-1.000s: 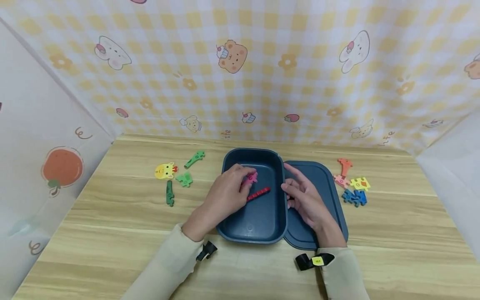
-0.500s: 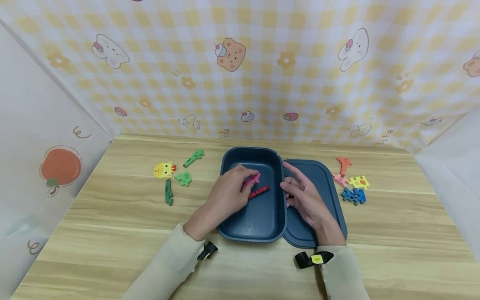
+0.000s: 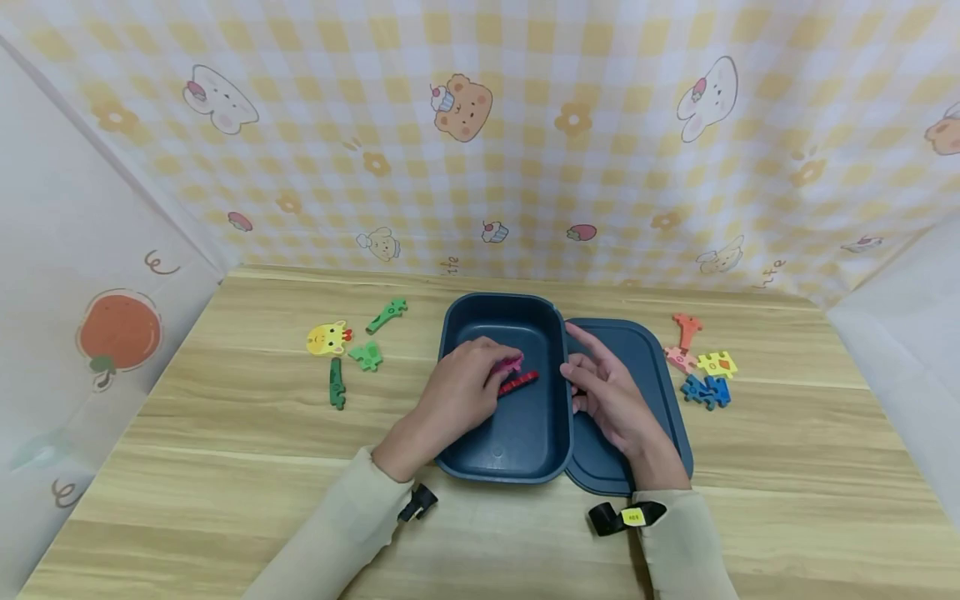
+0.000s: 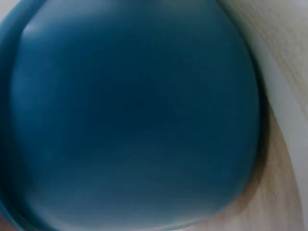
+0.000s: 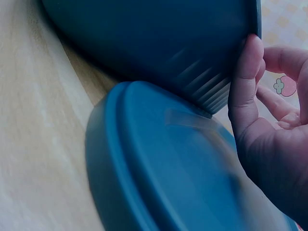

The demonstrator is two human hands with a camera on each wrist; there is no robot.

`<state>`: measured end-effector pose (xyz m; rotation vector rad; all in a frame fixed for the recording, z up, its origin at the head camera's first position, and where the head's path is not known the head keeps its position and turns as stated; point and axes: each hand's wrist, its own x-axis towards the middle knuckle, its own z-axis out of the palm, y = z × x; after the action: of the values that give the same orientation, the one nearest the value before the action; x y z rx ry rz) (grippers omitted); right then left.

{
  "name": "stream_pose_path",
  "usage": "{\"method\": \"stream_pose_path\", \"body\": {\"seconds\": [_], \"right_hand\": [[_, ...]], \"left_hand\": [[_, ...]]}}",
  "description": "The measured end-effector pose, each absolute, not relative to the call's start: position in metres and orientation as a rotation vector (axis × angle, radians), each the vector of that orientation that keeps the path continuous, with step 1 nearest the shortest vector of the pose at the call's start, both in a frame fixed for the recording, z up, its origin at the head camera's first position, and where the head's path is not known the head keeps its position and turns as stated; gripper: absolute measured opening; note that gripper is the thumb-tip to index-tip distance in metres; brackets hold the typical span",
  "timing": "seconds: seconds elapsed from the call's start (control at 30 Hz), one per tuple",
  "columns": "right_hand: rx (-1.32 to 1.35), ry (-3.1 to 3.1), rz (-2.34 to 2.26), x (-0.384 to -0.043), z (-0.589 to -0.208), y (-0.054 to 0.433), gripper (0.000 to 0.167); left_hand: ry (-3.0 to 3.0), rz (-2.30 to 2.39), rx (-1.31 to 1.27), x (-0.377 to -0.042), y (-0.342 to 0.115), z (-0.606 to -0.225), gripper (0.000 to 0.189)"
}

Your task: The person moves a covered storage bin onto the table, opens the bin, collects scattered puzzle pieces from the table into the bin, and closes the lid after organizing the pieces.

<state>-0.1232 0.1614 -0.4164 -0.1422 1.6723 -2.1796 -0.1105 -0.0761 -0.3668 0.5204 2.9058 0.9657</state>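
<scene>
Your left hand [image 3: 461, 387], pinching the pink piece [image 3: 514, 364], has edged nearer the red piece [image 3: 520, 383] inside the box [image 3: 502, 454], so it's unreleased; your right hand [image 3: 611, 400] touches the side.

At lower centre of the frame, a hand could enter the dark-blue plastic box [image 3: 517, 437] over its near rim; the left hand [image 3: 463, 385] blocks its left side, the right hand [image 3: 609, 396] its right.
</scene>
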Motion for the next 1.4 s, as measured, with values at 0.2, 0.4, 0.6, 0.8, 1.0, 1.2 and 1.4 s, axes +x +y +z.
{"method": "stream_pose_path", "body": {"seconds": [0.2,0.4,0.6,0.8,1.0,1.2,1.4], "right_hand": [[-0.149,1.684,-2.182,-0.124,-0.417,0.164,0.068],[-0.138,1.692,-2.185,-0.125,-0.417,0.166,0.069],[-0.126,1.692,-2.188,-0.125,-0.418,0.168,0.068],[-0.121,1.691,-2.183,-0.123,-0.418,0.167,0.069],[-0.114,1.686,-2.171,-0.123,-0.419,0.163,0.068],[-0.131,1.685,-2.172,-0.125,-0.417,0.16,0.068],[-0.115,1.686,-2.173,-0.124,-0.416,0.161,0.068]], "left_hand": [[2.9,0.959,0.554,-0.113,-0.074,-0.367,0.026],[2.92,0.997,0.555,-0.116,-0.076,-0.362,0.027],[2.952,0.99,0.533,-0.114,-0.08,-0.352,0.026],[2.965,1.047,0.486,-0.108,-0.089,-0.344,0.027],[3.009,1.057,0.411,-0.105,-0.114,-0.342,0.027],[2.995,0.923,0.352,-0.113,-0.151,-0.342,0.03],[2.919,0.741,0.426,-0.12,-0.186,-0.346,0.035]]}}
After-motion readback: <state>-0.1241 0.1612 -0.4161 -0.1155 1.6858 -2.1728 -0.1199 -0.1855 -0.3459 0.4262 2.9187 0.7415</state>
